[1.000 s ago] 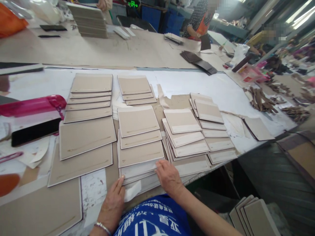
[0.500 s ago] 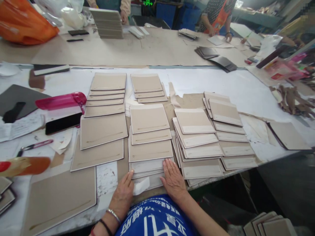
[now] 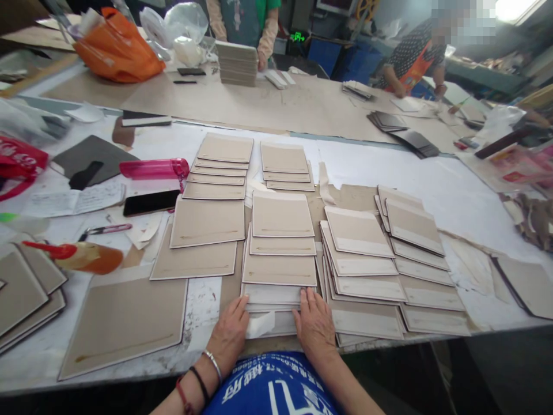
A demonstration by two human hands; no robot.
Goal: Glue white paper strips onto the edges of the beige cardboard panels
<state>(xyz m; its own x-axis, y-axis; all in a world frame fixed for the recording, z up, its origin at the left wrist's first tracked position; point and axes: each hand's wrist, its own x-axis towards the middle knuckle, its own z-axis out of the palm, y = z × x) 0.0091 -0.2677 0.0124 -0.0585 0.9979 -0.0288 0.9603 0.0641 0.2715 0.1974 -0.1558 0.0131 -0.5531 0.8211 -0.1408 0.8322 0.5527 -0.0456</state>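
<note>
My left hand (image 3: 232,326) lies with fingers stretched along the left edge of a low pile of pale beige flat panels (image 3: 273,294). My right hand (image 3: 317,323) rests flat, fingers slightly spread, over the right edge of the same pile. A small loose white paper strip (image 3: 261,325) lies between the hands. Just beyond, overlapping beige panels (image 3: 279,270) with dark edges each carry a thin brown streak near the front side. Right of my right hand stand more overlapping panels (image 3: 365,289) with pale bands along their fronts.
At left are an amber bottle with a red tip (image 3: 93,257), a black phone (image 3: 151,203), a pink case (image 3: 149,169) and a large single panel (image 3: 129,323). An orange bag (image 3: 118,49) and a tall stack (image 3: 237,63) stand on the far table, where two people work.
The view has swung left and upward, bringing more of the table's left side into sight. Both hands stay at the same panel pile.
</note>
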